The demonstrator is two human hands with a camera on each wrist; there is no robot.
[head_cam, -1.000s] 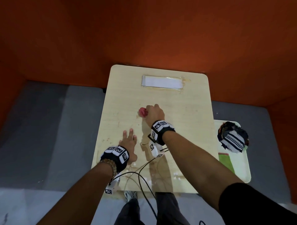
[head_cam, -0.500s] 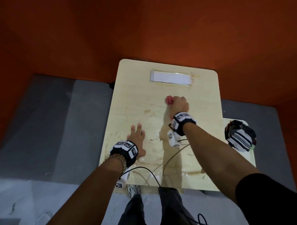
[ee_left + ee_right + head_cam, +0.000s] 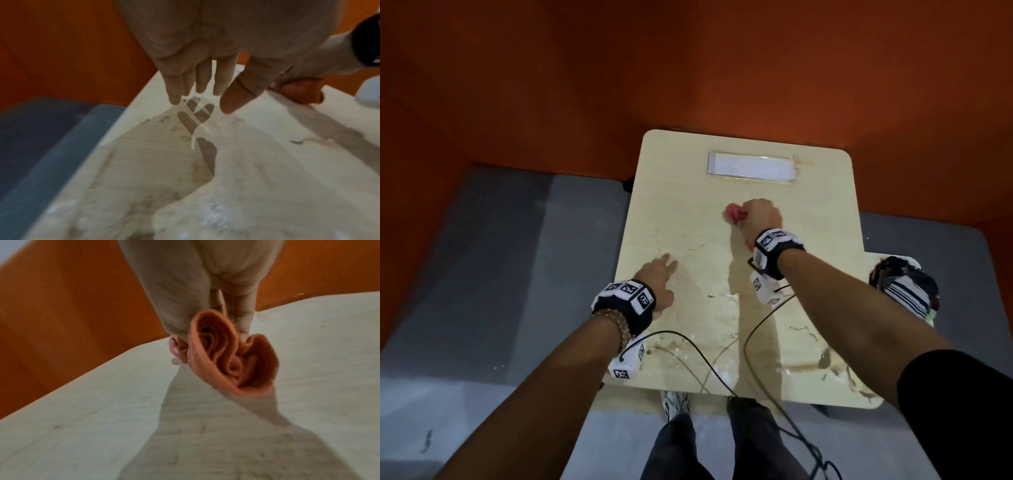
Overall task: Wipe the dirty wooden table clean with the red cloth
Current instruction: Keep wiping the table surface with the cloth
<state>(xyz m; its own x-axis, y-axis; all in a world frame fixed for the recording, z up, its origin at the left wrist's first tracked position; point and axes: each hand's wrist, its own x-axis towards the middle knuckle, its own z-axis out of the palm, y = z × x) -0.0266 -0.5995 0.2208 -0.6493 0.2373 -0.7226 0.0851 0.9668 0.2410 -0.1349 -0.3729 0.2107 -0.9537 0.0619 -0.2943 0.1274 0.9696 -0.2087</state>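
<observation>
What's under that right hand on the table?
A bunched red cloth, gripped by the right hand against the wooden table. The tabletop beneath the cloth is covered, so any dirt there is hidden.

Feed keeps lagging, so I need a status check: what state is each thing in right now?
red cloth: bunched, gripped, on the tabletop.
right hand: curled round the cloth.
left hand: fingers straight, just above the table.
wooden table: near edge still smeared.
white label: flat, far end.

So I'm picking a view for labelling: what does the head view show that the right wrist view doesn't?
Only the head view shows the left hand flat on the table, the white label, the striped bundle and near-edge smears. Only the right wrist view shows the red cloth bunched in folds. Both show the right hand gripping it on the wooden table.
</observation>
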